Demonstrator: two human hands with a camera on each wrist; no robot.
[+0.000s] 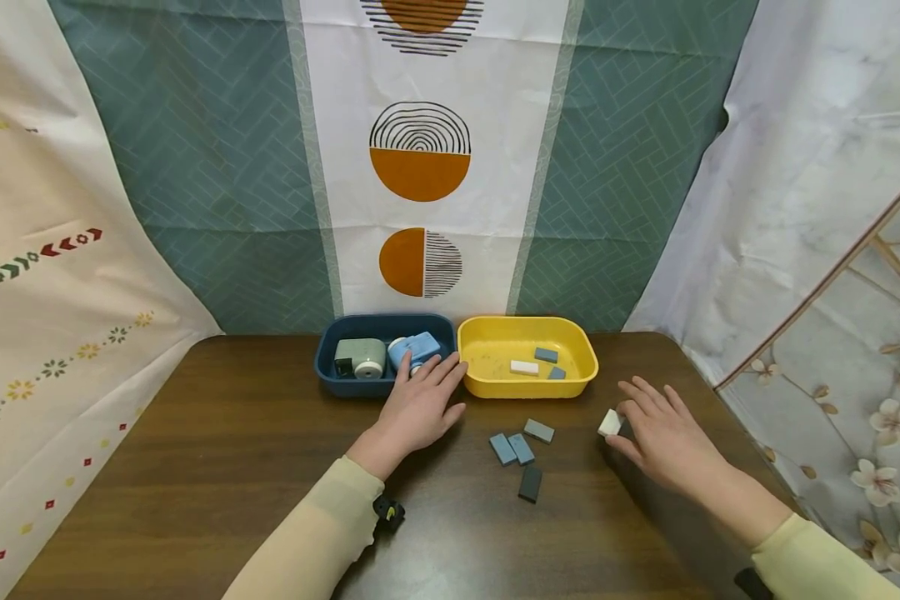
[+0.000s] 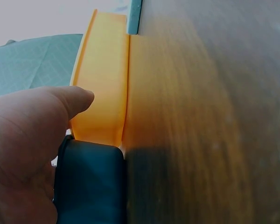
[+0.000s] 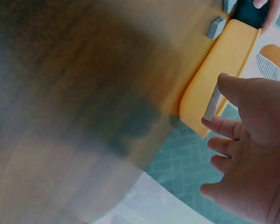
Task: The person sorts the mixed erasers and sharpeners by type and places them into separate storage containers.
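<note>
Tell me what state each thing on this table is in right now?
Right hand: pinches a white eraser, lifted.
Left hand: fingers straight, resting on the blue bin.
Yellow bin: holds three erasers.
Blue bin: holds two sharpeners.
Four loose erasers: flat on the table.

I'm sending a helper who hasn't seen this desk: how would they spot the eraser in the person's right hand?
Start at the yellow tray at the table's back. Just off its front right corner, the right hand pinches a small white eraser. The loose erasers on the wood nearby are all blue or grey.
</note>
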